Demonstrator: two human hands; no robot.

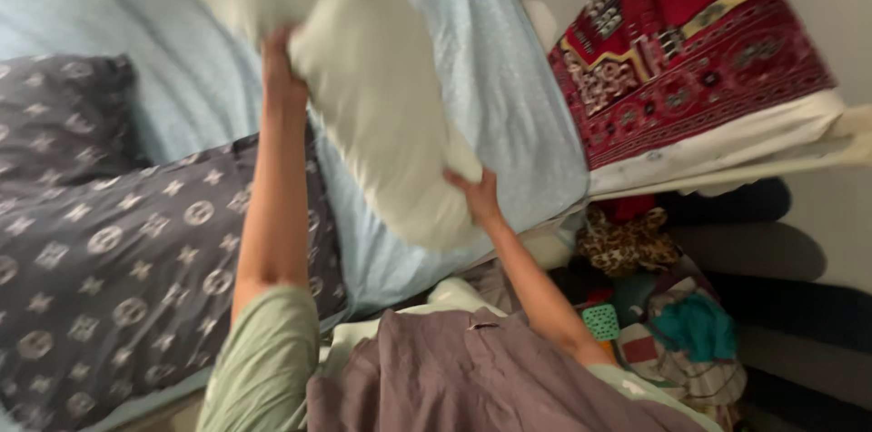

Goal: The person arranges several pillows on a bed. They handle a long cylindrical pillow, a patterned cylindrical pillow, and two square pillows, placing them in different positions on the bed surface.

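Left hand (280,64) grips the cream pillow (363,78) at its far-left edge, right hand (477,196) clasps the near end; keep both grips firm over the blue sheet (509,78).

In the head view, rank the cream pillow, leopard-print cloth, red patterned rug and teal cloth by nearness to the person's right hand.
1. Cream pillow: touching the right hand.
2. Leopard-print cloth: just right of it, slightly lower.
3. Teal cloth and red patterned rug: lower right and upper right; too close to call.
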